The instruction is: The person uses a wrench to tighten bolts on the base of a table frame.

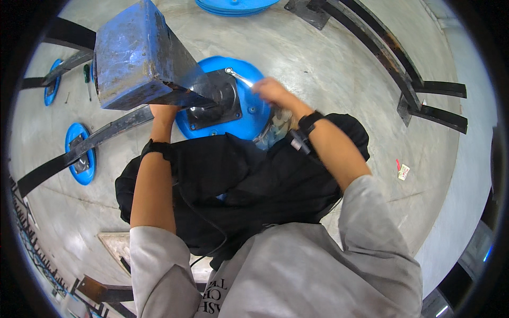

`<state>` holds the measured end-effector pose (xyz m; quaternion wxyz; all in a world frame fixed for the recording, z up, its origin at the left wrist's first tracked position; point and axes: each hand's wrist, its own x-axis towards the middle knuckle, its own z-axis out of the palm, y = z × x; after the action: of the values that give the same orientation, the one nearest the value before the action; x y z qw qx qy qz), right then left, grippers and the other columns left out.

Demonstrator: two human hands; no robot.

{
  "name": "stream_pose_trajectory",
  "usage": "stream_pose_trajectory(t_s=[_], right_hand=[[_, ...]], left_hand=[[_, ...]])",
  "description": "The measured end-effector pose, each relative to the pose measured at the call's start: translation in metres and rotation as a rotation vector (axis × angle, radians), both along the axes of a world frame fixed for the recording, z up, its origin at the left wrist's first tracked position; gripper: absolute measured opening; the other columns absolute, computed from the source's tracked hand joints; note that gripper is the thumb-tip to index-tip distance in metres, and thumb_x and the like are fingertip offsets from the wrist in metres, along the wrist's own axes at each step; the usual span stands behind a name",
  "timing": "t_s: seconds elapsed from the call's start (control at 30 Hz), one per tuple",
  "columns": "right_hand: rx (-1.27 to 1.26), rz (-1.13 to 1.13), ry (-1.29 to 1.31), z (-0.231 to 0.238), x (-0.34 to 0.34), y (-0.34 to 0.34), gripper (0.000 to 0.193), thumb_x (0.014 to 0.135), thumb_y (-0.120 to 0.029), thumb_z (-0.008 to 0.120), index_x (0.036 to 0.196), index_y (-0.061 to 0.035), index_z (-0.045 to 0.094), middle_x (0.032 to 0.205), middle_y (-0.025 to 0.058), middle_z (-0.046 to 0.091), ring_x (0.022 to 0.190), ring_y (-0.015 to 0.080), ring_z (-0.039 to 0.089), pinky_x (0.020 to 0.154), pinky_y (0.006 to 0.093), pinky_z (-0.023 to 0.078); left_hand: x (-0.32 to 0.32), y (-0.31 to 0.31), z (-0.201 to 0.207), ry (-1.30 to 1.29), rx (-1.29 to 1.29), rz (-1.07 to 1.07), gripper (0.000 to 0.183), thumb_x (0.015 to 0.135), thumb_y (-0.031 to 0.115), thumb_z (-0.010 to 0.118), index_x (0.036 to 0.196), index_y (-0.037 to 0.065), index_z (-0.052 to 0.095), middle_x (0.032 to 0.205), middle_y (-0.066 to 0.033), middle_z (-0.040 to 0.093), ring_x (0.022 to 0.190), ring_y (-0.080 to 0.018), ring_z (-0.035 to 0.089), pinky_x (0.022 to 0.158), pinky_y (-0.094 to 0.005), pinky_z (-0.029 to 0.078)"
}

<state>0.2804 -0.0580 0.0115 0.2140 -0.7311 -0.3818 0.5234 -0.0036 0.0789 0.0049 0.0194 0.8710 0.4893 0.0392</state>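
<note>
A chrome ratchet wrench (241, 78) is gripped in my right hand (275, 94). Its head rests at the far corner of a square black plate (229, 95), which lies on a round blue disc (254, 119). From that plate a metal post (180, 69) rises toward me, ending in a scuffed blue box-shaped end (127, 58). My left hand (163, 113) is under the near side of this post; its fingers are hidden behind it. Beside the disc, below my right wrist, sits a crumpled clear plastic bag (277, 130), partly covered by my arm.
Long black metal bars (90, 140) with blue discs (93, 164) lie at the left. A green-handled screwdriver (86, 74) is on the floor there. More black bars (382, 58) stand at the far right. Another blue disc (238, 6) is at the far edge; a small tag (404, 171) lies right.
</note>
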Motion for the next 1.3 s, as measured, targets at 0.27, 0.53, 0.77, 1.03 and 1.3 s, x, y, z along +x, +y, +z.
stream_pose_trajectory(t_s=[0.27, 0.53, 0.77, 1.03, 1.3], right_hand=[[0.386, 0.703, -0.972, 0.06, 0.067, 0.081, 0.027, 0.079, -0.036, 0.05, 0.083, -0.015, 0.066, 0.08, 0.007, 0.064, 0.077, 0.0274, 0.06, 0.063, 0.0397, 0.046], [0.227, -0.451, 0.434, 0.029, -0.039, -0.002, 0.018, 0.087, -0.017, 0.046, 0.084, -0.0032, 0.057, 0.062, 0.0017, 0.052, 0.05, 0.01, 0.046, 0.045, 0.0242, 0.037], [0.121, -0.534, 0.464, -0.016, -0.068, -0.022, 0.018, 0.086, -0.015, 0.044, 0.081, -0.002, 0.056, 0.059, 0.004, 0.052, 0.048, 0.012, 0.047, 0.043, 0.0259, 0.038], [0.151, -0.594, 0.394, -0.017, -0.1, -0.027, 0.018, 0.084, -0.012, 0.046, 0.075, 0.0011, 0.054, 0.054, 0.0087, 0.054, 0.04, 0.0166, 0.052, 0.037, 0.0292, 0.038], [0.105, -0.54, 0.412, -0.026, -0.084, -0.022, 0.018, 0.083, -0.011, 0.045, 0.081, 0.0024, 0.056, 0.058, 0.0121, 0.058, 0.044, 0.019, 0.057, 0.037, 0.0295, 0.04]], left_hand=[[0.016, -0.017, 0.014, 0.089, -0.088, 0.082, 0.044, 0.075, 0.039, 0.049, 0.098, 0.004, 0.062, 0.103, -0.0206, 0.058, 0.099, -0.0363, 0.055, 0.088, -0.044, 0.039], [0.018, -0.013, 0.029, 0.172, -0.266, 0.243, 0.059, 0.072, 0.04, 0.057, 0.125, 0.017, 0.043, 0.132, -0.0081, 0.039, 0.122, -0.0281, 0.035, 0.098, -0.0359, 0.031], [0.018, -0.011, 0.02, -0.054, -0.143, 0.162, 0.047, 0.073, 0.039, 0.054, 0.112, 0.013, 0.054, 0.117, -0.0096, 0.053, 0.109, -0.0293, 0.048, 0.09, -0.0348, 0.038], [0.005, -0.01, 0.003, 0.22, -0.114, 0.09, 0.057, 0.074, 0.046, 0.052, 0.123, 0.018, 0.045, 0.131, -0.0073, 0.041, 0.124, -0.0286, 0.033, 0.102, -0.043, 0.023], [0.031, -0.015, 0.025, -0.014, -0.124, 0.144, 0.044, 0.072, 0.037, 0.054, 0.106, 0.009, 0.057, 0.111, -0.0099, 0.057, 0.107, -0.028, 0.049, 0.09, -0.0365, 0.036]])
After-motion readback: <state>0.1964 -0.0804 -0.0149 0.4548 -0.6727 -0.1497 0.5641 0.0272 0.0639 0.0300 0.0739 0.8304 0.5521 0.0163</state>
